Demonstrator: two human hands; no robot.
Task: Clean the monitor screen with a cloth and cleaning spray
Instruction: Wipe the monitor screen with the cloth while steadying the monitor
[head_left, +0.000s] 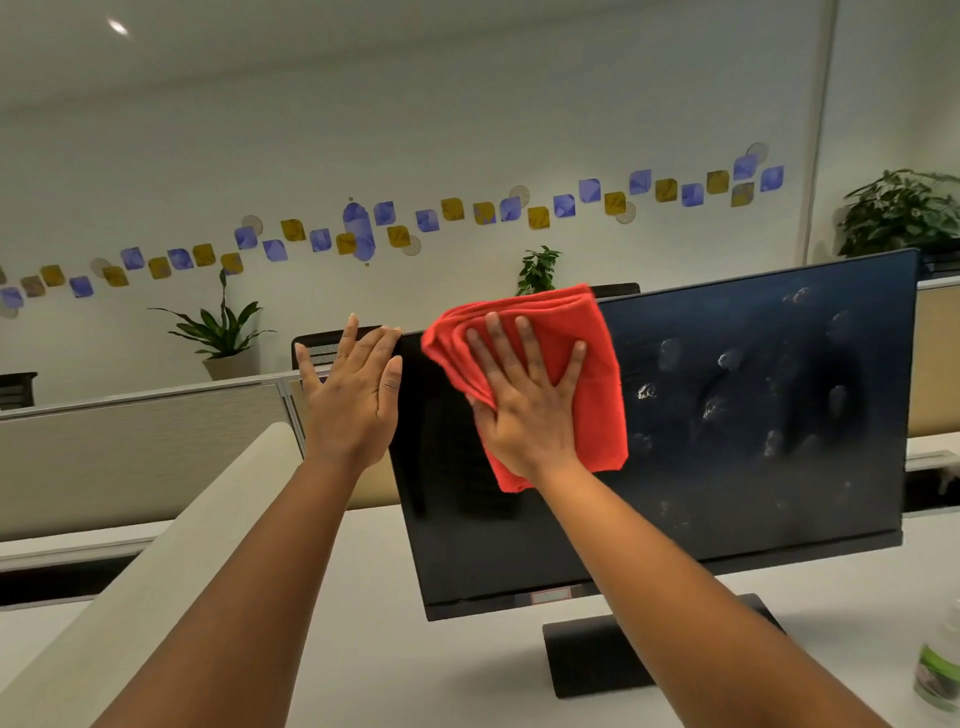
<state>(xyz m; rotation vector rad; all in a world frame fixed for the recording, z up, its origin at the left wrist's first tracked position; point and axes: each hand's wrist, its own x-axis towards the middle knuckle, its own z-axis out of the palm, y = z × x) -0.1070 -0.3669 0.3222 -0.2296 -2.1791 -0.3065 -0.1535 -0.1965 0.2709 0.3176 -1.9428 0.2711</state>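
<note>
A black monitor (727, 493) stands on a white desk, its screen dark. Several foamy spray blotches (727, 358) dot the right half of the screen. A folded red cloth (597, 374) lies flat against the upper middle of the screen. My right hand (524, 400) presses on the cloth with its fingers spread. My left hand (353, 395) rests flat against the monitor's upper left edge, fingers together and pointing up. A clear spray bottle (937, 675) with a green label shows partly at the lower right edge.
The monitor's black base (597, 660) sits on the white desk (441, 675). A beige partition (130, 452) runs behind and to the left. Potted plants (223, 332) stand on the partition ledge, and a bigger plant (898, 213) at the far right.
</note>
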